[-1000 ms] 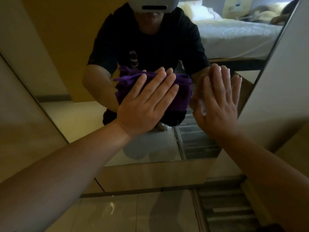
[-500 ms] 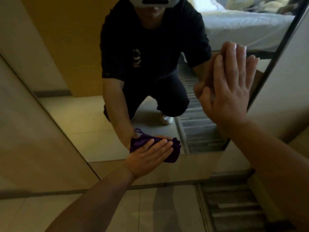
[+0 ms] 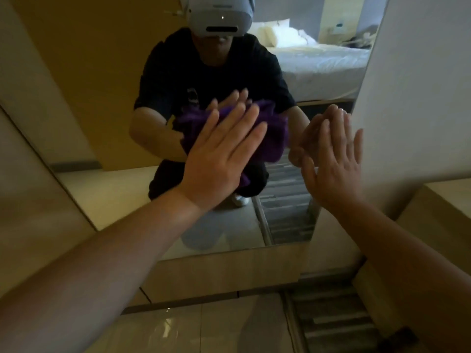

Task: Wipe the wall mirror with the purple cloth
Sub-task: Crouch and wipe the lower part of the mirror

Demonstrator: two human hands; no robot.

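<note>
The wall mirror (image 3: 107, 103) fills the upper middle of the head view, tilted, and reflects a crouching person in a dark shirt. My left hand (image 3: 219, 159) lies flat with fingers spread, pressing the purple cloth (image 3: 274, 138) against the glass at mid height. The cloth shows around my fingers and at its right side; much of it is hidden under my palm. My right hand (image 3: 334, 164) rests flat and bare on the mirror near its right edge, fingers together, holding nothing.
A pale wooden panel (image 3: 229, 273) runs below the mirror's bottom edge. A white wall (image 3: 420, 80) borders the mirror on the right. A glossy tiled floor (image 3: 178, 329) and a striped grey mat (image 3: 336, 319) lie beneath. A bed appears in the reflection.
My left hand has swept the cloth from the mirror's bottom edge back up to mid height. My right hand has slid lower along the right edge.
</note>
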